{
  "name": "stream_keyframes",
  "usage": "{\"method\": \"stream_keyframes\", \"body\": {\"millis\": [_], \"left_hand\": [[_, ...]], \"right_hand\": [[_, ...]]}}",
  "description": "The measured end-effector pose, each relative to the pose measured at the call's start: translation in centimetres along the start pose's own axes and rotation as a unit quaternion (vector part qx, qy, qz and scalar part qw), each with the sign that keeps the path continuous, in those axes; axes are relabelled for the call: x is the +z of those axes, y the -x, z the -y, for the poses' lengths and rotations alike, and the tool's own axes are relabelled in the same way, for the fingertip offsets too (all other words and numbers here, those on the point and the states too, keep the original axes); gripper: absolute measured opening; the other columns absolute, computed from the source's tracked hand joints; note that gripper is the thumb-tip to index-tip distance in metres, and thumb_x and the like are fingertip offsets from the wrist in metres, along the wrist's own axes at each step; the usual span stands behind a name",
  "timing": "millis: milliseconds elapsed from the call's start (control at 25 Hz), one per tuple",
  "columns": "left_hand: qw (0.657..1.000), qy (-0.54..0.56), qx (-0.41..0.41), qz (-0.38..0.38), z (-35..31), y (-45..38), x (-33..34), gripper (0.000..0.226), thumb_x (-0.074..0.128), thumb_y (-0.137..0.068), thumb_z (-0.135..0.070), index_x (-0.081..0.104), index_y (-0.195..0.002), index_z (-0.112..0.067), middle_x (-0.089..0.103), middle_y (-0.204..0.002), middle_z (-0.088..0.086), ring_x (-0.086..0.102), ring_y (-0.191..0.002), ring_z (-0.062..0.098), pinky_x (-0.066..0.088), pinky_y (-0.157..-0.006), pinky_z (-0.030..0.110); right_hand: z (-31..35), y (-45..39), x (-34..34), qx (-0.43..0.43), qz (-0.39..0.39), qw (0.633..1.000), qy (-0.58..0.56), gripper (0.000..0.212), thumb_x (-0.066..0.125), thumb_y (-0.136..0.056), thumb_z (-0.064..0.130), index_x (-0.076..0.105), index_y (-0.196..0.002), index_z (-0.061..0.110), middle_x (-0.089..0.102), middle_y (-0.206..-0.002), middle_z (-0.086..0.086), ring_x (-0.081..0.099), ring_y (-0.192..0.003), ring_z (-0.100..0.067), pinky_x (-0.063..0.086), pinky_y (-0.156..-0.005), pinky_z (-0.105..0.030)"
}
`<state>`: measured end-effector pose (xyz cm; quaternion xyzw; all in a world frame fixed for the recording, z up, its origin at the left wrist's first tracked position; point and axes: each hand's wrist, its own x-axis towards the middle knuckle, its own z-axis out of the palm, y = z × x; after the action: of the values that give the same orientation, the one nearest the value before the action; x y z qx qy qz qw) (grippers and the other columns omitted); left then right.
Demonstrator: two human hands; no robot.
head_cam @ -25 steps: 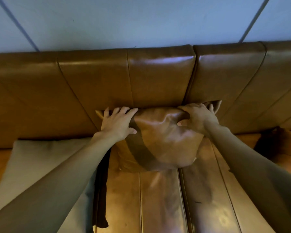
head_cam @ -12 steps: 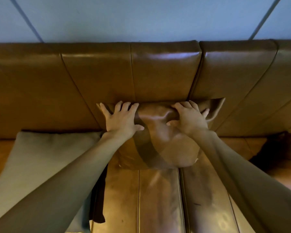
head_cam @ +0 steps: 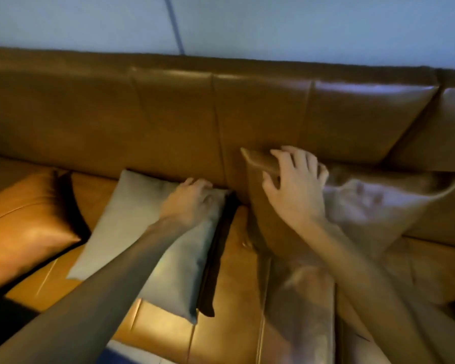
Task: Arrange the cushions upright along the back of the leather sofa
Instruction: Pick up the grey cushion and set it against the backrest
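My left grip (head_cam: 192, 199), fingers curled together, rests on the far corner of the grey cushion (head_cam: 147, 237); whether it has actually pinched the fabric I cannot tell, the frame being blurred there. My right grip (head_cam: 294, 185), fingers spread apart, lies flat on the top left corner of the brown leather cushion (head_cam: 268, 219), clamped on nothing. That cushion stands upright just right of my left grip, its back touching the sofa backrest (head_cam: 168, 114). The grey cushion lies flat on the seat (head_cam: 229, 298) under my left grip, its far edge near the backrest. Well off to the left of that grip an orange-tan cushion (head_cam: 29, 227) also lies flat, tilted toward the seat front. Right of my right grip and touching the brown cushion, a pale shiny cushion (head_cam: 384, 206) leans up against the backrest. Count: four cushions in view, one sofa, two hands. Progress, as I judge it: two up, two still flat, so roughly half done. The grey one looks to be the step in hand, the orange-tan one after it.
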<state>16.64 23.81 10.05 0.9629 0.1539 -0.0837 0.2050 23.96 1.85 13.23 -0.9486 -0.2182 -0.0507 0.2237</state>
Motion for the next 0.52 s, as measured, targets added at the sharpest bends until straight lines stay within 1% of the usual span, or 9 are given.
{"method": "stream_keyframes", "body": {"millis": [40, 80, 160, 200, 280, 320, 440, 520], "left_hand": [[0.999, 0.011, -0.043, 0.016, 3.0, 0.6, -0.3, 0.035, 0.049, -0.098, -0.039, 0.057, -0.129, -0.026, 0.057, -0.135, 0.001, 0.054, -0.121, 0.025, 0.047, -0.096, 0.037], [0.996, 0.030, -0.085, 0.015, 6.2, 1.4, -0.3, 0.033, 0.051, -0.098, -0.039, 0.060, -0.126, -0.024, 0.061, -0.131, 0.001, 0.059, -0.116, 0.025, 0.048, -0.093, 0.034], [0.983, 0.072, -0.168, -0.008, 12.7, 3.2, 0.2, 0.031, 0.055, -0.097, -0.035, 0.063, -0.123, -0.018, 0.065, -0.127, 0.004, 0.061, -0.111, 0.025, 0.046, -0.089, 0.031], [0.974, 0.092, -0.206, -0.013, 15.9, 4.1, 0.6, 0.032, 0.055, -0.097, -0.032, 0.062, -0.123, -0.015, 0.064, -0.128, 0.007, 0.060, -0.112, 0.026, 0.045, -0.090, 0.031], [0.953, 0.133, -0.273, -0.005, 21.6, 5.6, 1.6, 0.039, 0.057, -0.097, -0.032, 0.057, -0.129, -0.011, 0.058, -0.133, 0.013, 0.058, -0.115, 0.030, 0.046, -0.093, 0.035], [0.942, 0.149, -0.299, 0.002, 23.7, 6.1, 2.1, 0.045, 0.058, -0.096, -0.034, 0.053, -0.133, -0.010, 0.055, -0.135, 0.016, 0.057, -0.116, 0.032, 0.047, -0.093, 0.037], [0.917, 0.195, -0.347, -0.004, 29.2, 5.8, 3.3, 0.067, 0.062, -0.089, -0.049, 0.043, -0.141, -0.012, 0.044, -0.142, 0.018, 0.052, -0.122, 0.037, 0.050, -0.096, 0.046], [0.904, 0.215, -0.368, -0.017, 31.7, 4.6, 4.2, 0.076, 0.062, -0.085, -0.057, 0.039, -0.144, -0.016, 0.037, -0.146, 0.017, 0.045, -0.129, 0.039, 0.047, -0.101, 0.051]], "right_hand": [[2.6, -0.2, 1.5, -0.033, -0.002, 0.999, -0.025, 0.041, 0.052, -0.095, 0.038, 0.050, -0.133, 0.024, 0.045, -0.140, -0.003, 0.036, -0.133, -0.024, 0.029, -0.108, -0.048], [4.9, -0.1, 3.4, -0.061, 0.010, 0.997, -0.051, 0.035, 0.052, -0.096, 0.036, 0.055, -0.128, 0.023, 0.049, -0.134, -0.002, 0.041, -0.127, -0.023, 0.035, -0.104, -0.043], [8.7, 1.0, 8.3, -0.092, 0.080, 0.988, -0.095, 0.028, 0.052, -0.096, 0.031, 0.059, -0.121, 0.020, 0.055, -0.124, -0.003, 0.047, -0.118, -0.023, 0.039, -0.099, -0.037], [10.2, 1.8, 11.2, -0.085, 0.128, 0.981, -0.115, 0.027, 0.053, -0.096, 0.029, 0.060, -0.120, 0.019, 0.057, -0.122, -0.004, 0.049, -0.117, -0.025, 0.039, -0.098, -0.037], [11.5, 3.1, 16.7, -0.022, 0.207, 0.969, -0.135, 0.030, 0.056, -0.095, 0.029, 0.059, -0.123, 0.019, 0.058, -0.125, -0.006, 0.050, -0.119, -0.028, 0.037, -0.099, -0.036], [11.7, 3.6, 18.9, 0.016, 0.224, 0.967, -0.124, 0.034, 0.058, -0.094, 0.032, 0.058, -0.125, 0.018, 0.057, -0.127, -0.009, 0.049, -0.121, -0.030, 0.036, -0.100, -0.036], [12.2, 3.2, 24.2, 0.141, 0.224, 0.959, -0.100, 0.054, 0.059, -0.092, 0.045, 0.048, -0.136, 0.016, 0.044, -0.140, -0.014, 0.036, -0.130, -0.036, 0.033, -0.104, -0.041], [12.5, 2.5, 26.4, 0.240, 0.229, 0.936, -0.122, 0.072, 0.059, -0.089, 0.054, 0.035, -0.143, 0.015, 0.031, -0.148, -0.015, 0.027, -0.135, -0.038, 0.032, -0.106, -0.045]]}}
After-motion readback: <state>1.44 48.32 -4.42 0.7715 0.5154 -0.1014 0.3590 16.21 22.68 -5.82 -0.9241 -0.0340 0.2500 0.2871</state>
